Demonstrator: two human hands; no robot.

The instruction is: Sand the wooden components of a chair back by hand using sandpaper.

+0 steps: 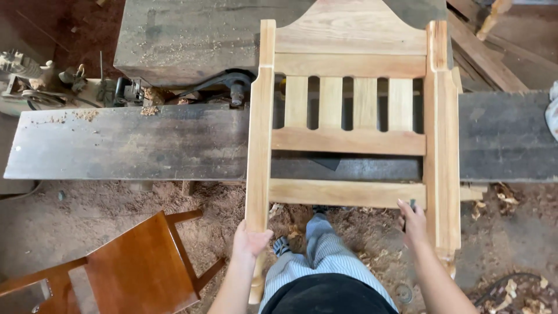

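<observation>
An unfinished pale wooden chair back frame [349, 141] lies across a long dark metal machine bed [128, 142], its arched top rail pointing away from me. It has two side posts, several short vertical slats and two cross rails. My left hand [250, 239] grips the lower end of the left post. My right hand [414, 222] rests by the lower cross rail near the right post and holds a small dark object that I cannot identify.
A finished reddish-brown chair [136, 267] stands at the lower left. Behind the bed sit a belt and pulley [232, 87] and machine parts [35, 81]. Wood shavings cover the dirt floor [505, 209]. Loose planks [482, 52] lie at the upper right.
</observation>
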